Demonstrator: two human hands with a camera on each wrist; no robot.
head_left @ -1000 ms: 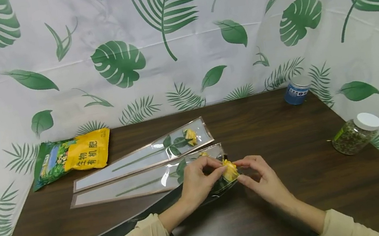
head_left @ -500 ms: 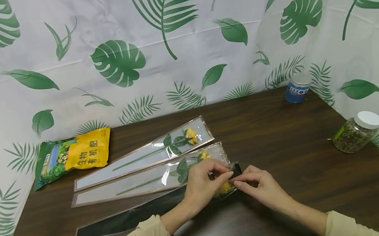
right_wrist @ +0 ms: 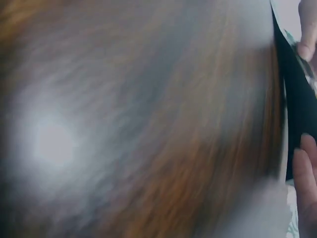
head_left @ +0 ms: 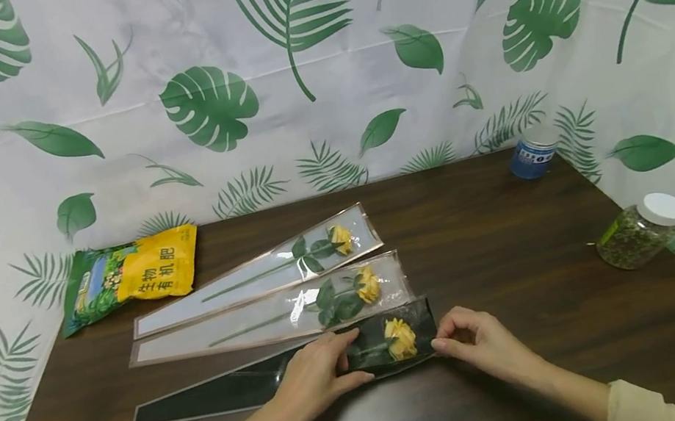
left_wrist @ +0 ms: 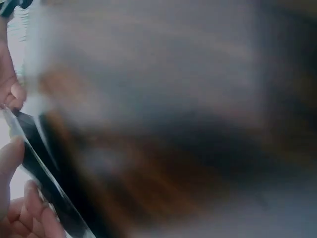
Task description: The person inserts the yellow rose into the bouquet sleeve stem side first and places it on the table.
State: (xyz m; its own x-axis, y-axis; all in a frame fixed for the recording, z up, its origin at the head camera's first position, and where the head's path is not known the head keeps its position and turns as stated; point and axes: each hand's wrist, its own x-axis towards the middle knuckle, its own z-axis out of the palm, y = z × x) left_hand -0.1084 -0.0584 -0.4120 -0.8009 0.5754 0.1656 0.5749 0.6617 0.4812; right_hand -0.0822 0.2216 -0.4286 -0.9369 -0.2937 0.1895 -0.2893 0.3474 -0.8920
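Note:
A tapered black flower sleeve (head_left: 220,392) with a clear front lies lowest of the three sleeves in the head view. Inside its wide right end shows a yellow rose (head_left: 401,338). My left hand (head_left: 315,377) grips this sleeve below the bloom, thumb along the near edge and fingers across to the far side. At the sleeve's open end, my right hand (head_left: 483,339) pinches the near corner between thumb and fingertips. In the left wrist view the black sleeve (left_wrist: 44,173) appears edge-on between thumb and fingers. The right wrist view has the sleeve (right_wrist: 297,99) at its right border.
Two white sleeves, an upper one (head_left: 174,314) and a lower one (head_left: 179,345), lie just behind, each with a yellow rose. A yellow-green bag (head_left: 130,277) rests at back left. A blue jar (head_left: 532,153) and a white-lidded jar (head_left: 639,232) stand on the right.
My left hand has moved left and down from the bloom to the sleeve's middle, uncovering the rose. The right hand has shifted slightly right to the corner. The sleeve now lies flatter.

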